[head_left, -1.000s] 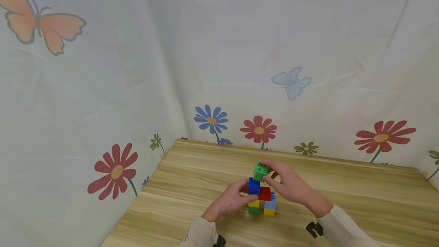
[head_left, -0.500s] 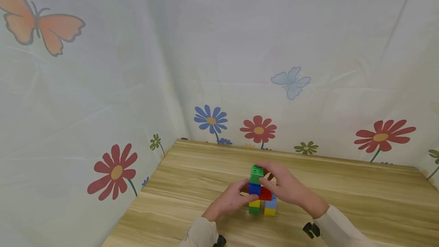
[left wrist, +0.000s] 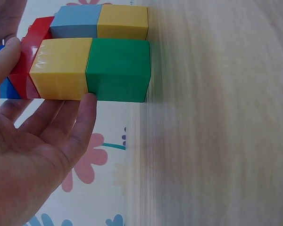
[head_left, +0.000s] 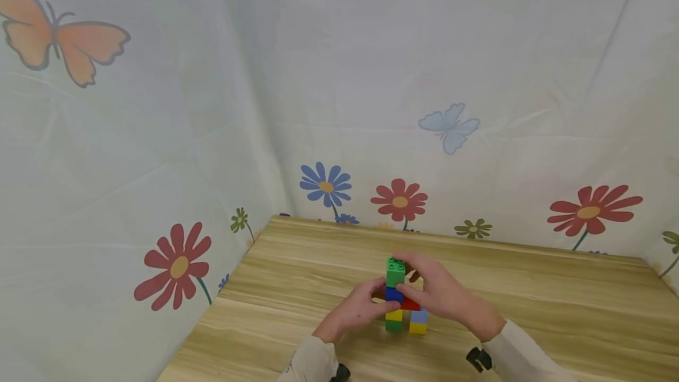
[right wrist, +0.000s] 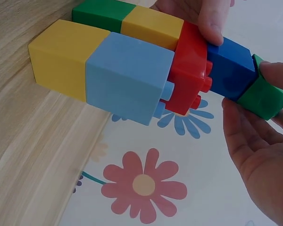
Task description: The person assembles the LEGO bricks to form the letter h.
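My right hand point(head_left: 442, 290) pinches a bright green brick point(head_left: 395, 276) between thumb and fingers. That brick sits on top of a blue brick point(right wrist: 231, 66), slightly askew in the right wrist view. Under the blue one lies a red brick point(right wrist: 188, 70), its bare studs showing on one side. It bridges two columns: yellow point(left wrist: 61, 68) over dark green point(left wrist: 119, 70), and light blue point(right wrist: 127, 75) over yellow point(right wrist: 68, 59). My left hand point(head_left: 358, 305) grips the near column from the left, thumb by the blue and red bricks, fingers curled behind.
The structure stands upright on a wooden table point(head_left: 297, 276). A white cloth point(head_left: 361, 75) printed with flowers and butterflies hangs behind the table's back edge and along its left side.
My right hand has moved the bright green brick left and down, from above the structure onto the blue brick. My left hand has kept its grip in place.
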`<state>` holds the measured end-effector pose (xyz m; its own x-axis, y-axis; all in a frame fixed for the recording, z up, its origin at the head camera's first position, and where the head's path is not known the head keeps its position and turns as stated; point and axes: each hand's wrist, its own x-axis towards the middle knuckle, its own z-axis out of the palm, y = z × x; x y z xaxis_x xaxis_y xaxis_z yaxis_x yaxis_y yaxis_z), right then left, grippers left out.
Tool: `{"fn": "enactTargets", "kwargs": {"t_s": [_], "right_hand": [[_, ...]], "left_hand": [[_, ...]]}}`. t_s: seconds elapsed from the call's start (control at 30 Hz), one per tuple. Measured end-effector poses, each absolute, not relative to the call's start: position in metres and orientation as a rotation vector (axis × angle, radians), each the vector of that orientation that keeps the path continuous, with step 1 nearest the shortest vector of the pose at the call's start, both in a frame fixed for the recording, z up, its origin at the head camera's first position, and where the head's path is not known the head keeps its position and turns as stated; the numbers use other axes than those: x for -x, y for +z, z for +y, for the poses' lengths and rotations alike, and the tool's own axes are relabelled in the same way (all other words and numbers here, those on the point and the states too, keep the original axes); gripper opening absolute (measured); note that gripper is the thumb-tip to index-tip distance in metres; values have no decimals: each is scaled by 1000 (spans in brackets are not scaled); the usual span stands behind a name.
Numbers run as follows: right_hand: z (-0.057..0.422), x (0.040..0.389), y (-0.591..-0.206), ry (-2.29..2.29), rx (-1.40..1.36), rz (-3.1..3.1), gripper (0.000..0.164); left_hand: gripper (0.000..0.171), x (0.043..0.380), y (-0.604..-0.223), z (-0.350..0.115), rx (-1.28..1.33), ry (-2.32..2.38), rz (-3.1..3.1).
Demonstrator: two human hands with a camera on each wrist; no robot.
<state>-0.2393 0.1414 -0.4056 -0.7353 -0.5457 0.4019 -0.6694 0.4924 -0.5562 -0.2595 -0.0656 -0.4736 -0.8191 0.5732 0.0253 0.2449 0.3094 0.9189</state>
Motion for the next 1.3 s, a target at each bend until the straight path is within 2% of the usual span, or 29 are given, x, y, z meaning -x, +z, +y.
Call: {"fn": "enactTargets", "kwargs": {"t_s": [0.13,1.3], "right_hand": [[140,239,-407,1064,-1056,-2552,54],[136,234,-406,990,-1025,-2525,51]], "left_hand": [[33,260,-473,-65,-732,1511,2274],[29,262,-476,-66,-751,1492,2291]]}}
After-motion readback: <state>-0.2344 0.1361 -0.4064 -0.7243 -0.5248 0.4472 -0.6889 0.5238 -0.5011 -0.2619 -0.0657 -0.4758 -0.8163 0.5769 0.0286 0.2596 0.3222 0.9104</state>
